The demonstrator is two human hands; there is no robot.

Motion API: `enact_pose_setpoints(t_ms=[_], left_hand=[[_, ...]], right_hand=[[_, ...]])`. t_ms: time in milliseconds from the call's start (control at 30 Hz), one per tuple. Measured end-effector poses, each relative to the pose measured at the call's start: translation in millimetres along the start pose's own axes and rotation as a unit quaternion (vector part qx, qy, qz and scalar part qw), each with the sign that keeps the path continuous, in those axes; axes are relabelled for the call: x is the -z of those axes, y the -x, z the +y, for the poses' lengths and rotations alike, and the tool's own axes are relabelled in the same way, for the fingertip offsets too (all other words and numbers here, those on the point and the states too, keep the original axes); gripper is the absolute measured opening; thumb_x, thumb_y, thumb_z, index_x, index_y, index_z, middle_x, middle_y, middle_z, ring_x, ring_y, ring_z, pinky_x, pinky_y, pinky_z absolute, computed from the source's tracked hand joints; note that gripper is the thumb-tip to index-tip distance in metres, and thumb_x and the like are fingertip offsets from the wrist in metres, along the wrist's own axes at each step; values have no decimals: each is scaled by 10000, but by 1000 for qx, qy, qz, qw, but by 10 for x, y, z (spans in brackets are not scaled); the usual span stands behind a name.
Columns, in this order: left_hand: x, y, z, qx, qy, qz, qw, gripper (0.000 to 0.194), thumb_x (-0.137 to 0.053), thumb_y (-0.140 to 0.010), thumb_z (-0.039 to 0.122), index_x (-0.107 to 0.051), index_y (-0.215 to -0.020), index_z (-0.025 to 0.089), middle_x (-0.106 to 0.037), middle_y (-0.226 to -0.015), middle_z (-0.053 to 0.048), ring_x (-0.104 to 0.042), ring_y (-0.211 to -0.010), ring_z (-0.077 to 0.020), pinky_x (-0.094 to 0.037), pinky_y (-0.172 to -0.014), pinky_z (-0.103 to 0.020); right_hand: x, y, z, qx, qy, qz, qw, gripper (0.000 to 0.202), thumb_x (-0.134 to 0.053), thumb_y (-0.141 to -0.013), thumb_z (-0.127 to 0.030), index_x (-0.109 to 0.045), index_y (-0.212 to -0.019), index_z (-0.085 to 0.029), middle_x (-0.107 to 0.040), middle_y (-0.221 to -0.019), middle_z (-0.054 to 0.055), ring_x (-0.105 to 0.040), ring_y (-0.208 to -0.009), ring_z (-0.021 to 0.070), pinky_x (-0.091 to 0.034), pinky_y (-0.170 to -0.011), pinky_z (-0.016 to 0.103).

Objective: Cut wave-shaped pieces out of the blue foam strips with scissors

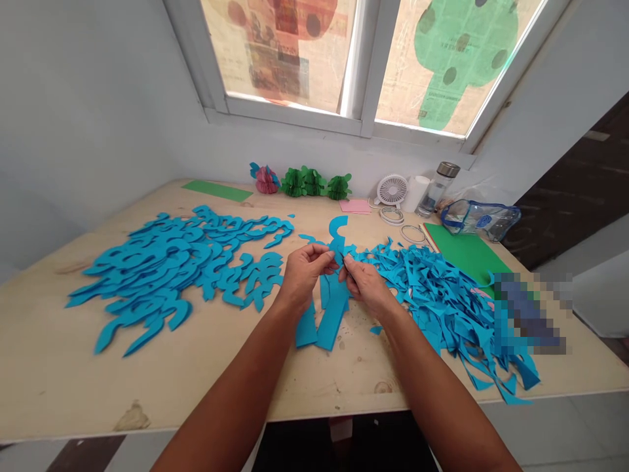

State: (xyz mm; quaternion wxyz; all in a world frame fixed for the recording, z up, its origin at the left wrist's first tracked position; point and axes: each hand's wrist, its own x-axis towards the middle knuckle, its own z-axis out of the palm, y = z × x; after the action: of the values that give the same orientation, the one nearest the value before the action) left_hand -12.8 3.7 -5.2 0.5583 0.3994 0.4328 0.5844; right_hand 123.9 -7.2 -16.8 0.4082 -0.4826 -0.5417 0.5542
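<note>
Between my two hands is a blue curved paper cutout (337, 227), its hooked end sticking up above the fingertips. My left hand (308, 270) pinches it from the left with thumb and forefinger. Close by on the right, my right hand (366, 283) has its fingers closed at the cutout's lower part; whether a tool is in them is hidden. Straight blue paper strips (333, 318) lie on the table just below the hands. To the left spreads a heap of curved blue cutouts (162, 255), and to the right a pile of blue paper scraps (437, 288).
Along the back of the wooden table (221, 387) stand green paper figures (312, 181), a pink one (266, 179), a small white fan (392, 190) and a bottle (437, 190). A clear pouch (484, 219) and green sheets (462, 252) lie at the right. A green strip (216, 191) is back left.
</note>
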Motion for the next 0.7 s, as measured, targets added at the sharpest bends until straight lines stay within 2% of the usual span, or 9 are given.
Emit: enact_pose_setpoints(t_ms=[700], left_hand=[[8, -10, -20, 4, -5, -6, 1000, 202, -759, -602, 302, -624, -663, 164, -660, -588, -7, -649, -583, -158, -511, -585, -271]], right_hand=[[-8, 0, -1, -9, -18, -3, 1000, 526, -469, -841, -660, -548, -657, -173, -321, -398, -80, -228, -368, 71, -143, -397, 245]])
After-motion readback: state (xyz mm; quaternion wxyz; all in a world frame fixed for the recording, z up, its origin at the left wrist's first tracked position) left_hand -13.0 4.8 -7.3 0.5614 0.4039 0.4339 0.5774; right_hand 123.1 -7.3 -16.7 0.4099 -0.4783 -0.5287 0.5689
